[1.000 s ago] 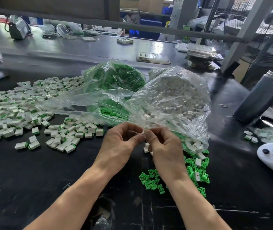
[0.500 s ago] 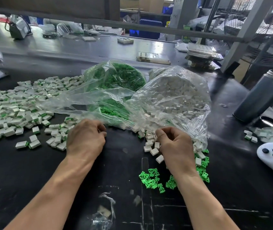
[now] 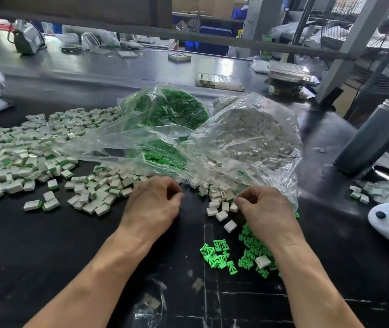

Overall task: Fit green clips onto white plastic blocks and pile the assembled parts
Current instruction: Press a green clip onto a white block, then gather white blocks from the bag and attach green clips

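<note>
My left hand hovers with fingers curled; whether it holds anything, I cannot tell. My right hand reaches curled fingers into loose white blocks at the bag's mouth, their long axes pointing every way. Green clips lie just below, the assembled pile far left.

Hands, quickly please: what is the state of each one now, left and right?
Left hand: fingers curled, but whether it holds anything cannot be told.
Right hand: fingers curled over the loose white blocks; whether it pinches one cannot be told.
</note>
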{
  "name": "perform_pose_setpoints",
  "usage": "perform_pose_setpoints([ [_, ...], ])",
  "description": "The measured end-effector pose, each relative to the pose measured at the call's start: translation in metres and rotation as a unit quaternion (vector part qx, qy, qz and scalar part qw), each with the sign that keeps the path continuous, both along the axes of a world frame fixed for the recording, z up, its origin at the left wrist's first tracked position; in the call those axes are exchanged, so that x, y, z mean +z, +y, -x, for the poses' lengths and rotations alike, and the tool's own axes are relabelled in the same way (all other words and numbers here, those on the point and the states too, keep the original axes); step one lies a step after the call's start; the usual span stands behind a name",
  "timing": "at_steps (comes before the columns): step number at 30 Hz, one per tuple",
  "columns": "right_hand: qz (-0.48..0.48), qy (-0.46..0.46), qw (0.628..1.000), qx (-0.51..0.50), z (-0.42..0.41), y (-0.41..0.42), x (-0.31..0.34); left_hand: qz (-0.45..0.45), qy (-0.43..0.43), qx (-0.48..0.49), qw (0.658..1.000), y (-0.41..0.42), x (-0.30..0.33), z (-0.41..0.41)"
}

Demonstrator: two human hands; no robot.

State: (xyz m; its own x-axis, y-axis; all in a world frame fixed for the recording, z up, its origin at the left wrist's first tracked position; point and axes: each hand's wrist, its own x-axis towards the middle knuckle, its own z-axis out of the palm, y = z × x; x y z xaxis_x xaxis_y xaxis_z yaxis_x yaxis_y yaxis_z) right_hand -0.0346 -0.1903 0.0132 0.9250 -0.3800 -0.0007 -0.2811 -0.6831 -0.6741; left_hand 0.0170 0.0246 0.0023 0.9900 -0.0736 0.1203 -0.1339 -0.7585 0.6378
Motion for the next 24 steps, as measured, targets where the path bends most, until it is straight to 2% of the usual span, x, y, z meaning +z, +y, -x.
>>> perform_pose_setpoints([
  [3,0.025,0.034,0.999,-0.02,0.0,-0.007,0.004,0.005,0.003,-0.068,0.998,-0.017,-0.006,0.012],
  [6,0.048,0.054,0.997,-0.039,0.0,-0.01,0.007,-0.006,0.013,-0.096,0.995,-0.03,-0.01,0.018],
  [10,0.067,0.083,0.994,-0.037,-0.001,-0.009,0.005,-0.019,0.017,-0.096,0.995,-0.037,-0.011,0.019],
  [18,0.121,0.113,0.985,-0.046,-0.006,-0.005,0.003,0.004,0.033,-0.088,0.996,-0.034,-0.014,0.018],
  [24,0.124,0.116,0.984,-0.048,-0.006,-0.004,0.001,0.035,0.043,-0.074,0.996,-0.029,-0.016,0.014],
])
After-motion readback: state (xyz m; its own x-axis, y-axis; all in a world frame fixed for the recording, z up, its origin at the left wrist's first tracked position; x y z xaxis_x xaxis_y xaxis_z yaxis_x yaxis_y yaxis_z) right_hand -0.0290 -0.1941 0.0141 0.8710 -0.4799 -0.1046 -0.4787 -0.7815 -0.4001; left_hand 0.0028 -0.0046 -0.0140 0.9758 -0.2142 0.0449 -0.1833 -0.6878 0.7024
